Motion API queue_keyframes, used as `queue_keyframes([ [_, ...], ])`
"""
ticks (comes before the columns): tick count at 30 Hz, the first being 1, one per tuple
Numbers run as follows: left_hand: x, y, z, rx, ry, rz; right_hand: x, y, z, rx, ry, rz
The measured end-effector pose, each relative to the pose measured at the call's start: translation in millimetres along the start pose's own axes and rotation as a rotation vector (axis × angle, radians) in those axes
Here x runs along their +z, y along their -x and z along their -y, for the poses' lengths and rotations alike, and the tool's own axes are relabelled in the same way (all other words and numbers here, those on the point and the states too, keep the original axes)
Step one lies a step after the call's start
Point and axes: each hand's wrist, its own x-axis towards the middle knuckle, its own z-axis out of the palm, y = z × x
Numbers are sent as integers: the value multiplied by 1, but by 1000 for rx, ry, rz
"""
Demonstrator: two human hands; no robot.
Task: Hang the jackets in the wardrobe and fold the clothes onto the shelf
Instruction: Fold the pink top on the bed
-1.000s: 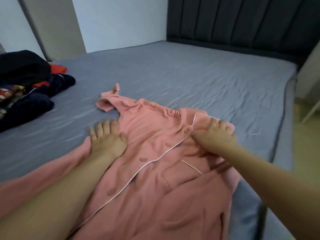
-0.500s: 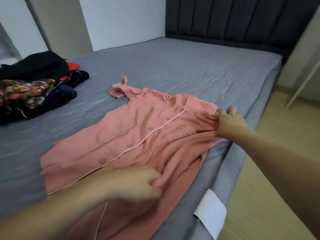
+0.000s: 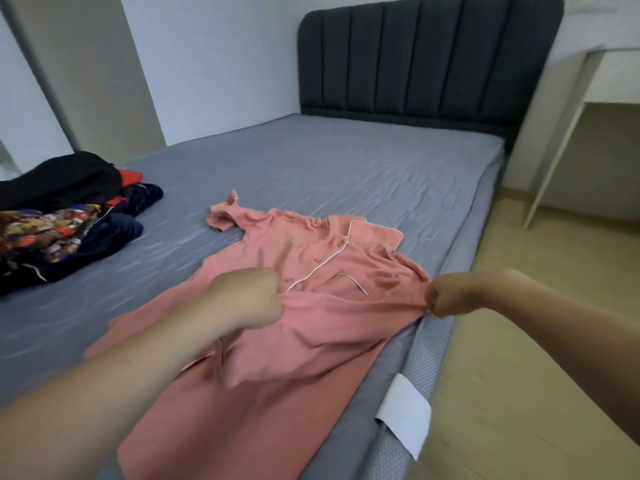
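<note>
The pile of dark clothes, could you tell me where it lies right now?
In the head view the pile of dark clothes lies at the far left of the bed, left of the pink shirt.

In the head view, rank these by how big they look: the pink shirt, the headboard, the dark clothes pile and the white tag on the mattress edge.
1. pink shirt, though nearness to the camera inflates it
2. headboard, farther off, so its true rank against the shirt is unsure
3. clothes pile, partly cut off at the left edge
4. white tag, clearly smallest
</note>
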Motion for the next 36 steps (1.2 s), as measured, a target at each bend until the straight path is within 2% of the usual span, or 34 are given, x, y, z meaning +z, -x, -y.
queue_keyframes([
  [3,-4,-21,-21,22,-106,-167,-9,6,-11,1,-304,-76],
  [4,-5,-26,-31,83,-94,-143,-13,3,-12,22,-354,-136],
  [5,0,-30,-41,176,-40,-10,-19,-2,-14,56,-347,-208],
  [6,8,-33,-53,289,41,228,-25,-10,-14,91,-316,-266],
  [8,18,-32,-72,383,249,857,-38,-27,-13,169,-323,-358],
  [9,14,-31,-73,385,376,1093,-42,-34,-10,199,-382,-387],
  [10,7,-40,-69,383,503,1223,-46,-44,-7,217,-477,-393],
  [11,-2,-53,-63,376,641,1244,-48,-54,-3,240,-589,-377],
  [12,-11,-70,-57,332,790,1150,-49,-67,1,263,-682,-340],
  [13,-17,-92,-51,236,902,969,-49,-81,5,272,-749,-292],
  [14,-19,-116,-44,131,917,747,-47,-96,8,273,-793,-242],
  [15,-18,-142,-38,69,774,501,-44,-111,11,271,-820,-214],
  [16,-14,-168,-33,37,508,283,-42,-126,14,266,-831,-202],
  [17,-8,-194,-31,22,290,145,-39,-139,15,264,-829,-206],
  [18,-1,-221,-29,31,184,56,-36,-150,14,267,-840,-219],
  [22,22,-318,-32,-40,438,-87,-23,-183,-2,274,-1053,-311],
  [24,40,-352,-38,-94,379,-63,-16,-187,-11,266,-1181,-375],
  [27,59,-376,-46,-162,158,14,-13,-187,-21,214,-1315,-493],
  [28,61,-381,-47,-143,211,9,-14,-188,-22,177,-1337,-530],
  [30,59,-385,-46,-49,629,-37,-17,-190,-22,86,-1346,-665],
  [33,51,-370,-32,65,1171,-146,-18,-181,-15,-122,-1044,-1099],
  [34,53,-362,-22,97,1247,-143,-15,-177,-13,-201,-880,-1195],
  [36,65,-342,6,189,1107,-119,-7,-165,-11,-359,-427,-1217],
])
